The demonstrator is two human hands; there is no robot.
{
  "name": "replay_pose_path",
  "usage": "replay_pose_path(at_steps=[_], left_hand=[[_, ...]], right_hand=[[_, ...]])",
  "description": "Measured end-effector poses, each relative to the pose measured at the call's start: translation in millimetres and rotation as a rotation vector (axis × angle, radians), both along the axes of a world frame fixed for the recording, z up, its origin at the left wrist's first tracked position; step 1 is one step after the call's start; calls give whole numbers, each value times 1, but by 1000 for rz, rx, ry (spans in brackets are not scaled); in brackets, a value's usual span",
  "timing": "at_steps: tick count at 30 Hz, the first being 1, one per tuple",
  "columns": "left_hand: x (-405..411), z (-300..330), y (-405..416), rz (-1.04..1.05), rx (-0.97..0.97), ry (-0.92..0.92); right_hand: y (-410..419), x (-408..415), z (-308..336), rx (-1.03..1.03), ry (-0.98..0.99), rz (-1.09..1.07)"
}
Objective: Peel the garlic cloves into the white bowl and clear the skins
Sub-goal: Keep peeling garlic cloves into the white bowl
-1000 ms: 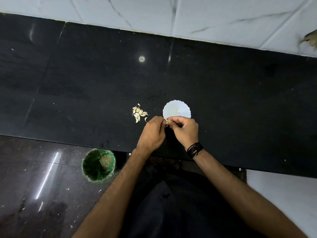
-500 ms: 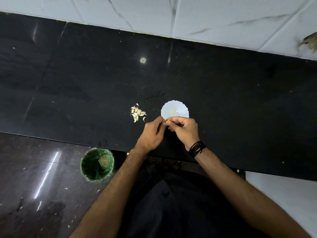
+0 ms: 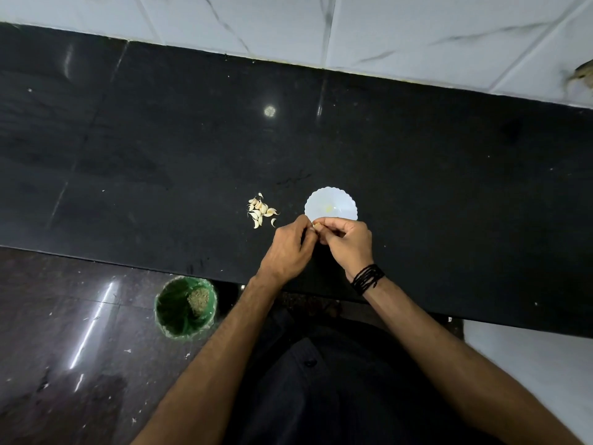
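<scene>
Here both hands, left hand (image 3: 290, 248) and right hand (image 3: 348, 244), pinch one garlic clove (image 3: 316, 225) between their fingers just near the white bowl (image 3: 330, 203), likely so it drops in.

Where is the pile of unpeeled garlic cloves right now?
In the head view, the garlic cloves lie on the black counter, just left of the white bowl, beyond the left hand.

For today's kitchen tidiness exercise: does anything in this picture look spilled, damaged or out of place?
Pale scraps lie scattered on the dark glossy floor around the green bin, as if they missed it. On the black stone counter, the loose garlic cloves and white scalloped bowl look orderly. Both hands pinch one clove.
</scene>
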State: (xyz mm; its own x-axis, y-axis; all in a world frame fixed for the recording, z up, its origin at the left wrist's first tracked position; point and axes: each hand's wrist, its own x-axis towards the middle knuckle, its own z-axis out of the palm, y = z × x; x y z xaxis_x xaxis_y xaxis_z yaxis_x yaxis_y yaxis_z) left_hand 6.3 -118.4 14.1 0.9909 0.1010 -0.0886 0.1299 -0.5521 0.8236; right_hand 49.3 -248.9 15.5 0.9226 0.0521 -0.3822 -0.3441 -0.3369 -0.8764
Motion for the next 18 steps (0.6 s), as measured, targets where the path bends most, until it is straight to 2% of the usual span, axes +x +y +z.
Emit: replay_pose_path(at_steps=[12,18], left_hand=[[1,-6,9,27,48,59],[-7,-5,13,66,-100,39]], right_hand=[[10,-3,-1,9,16,-9],[12,-5,7,171,98,-68]])
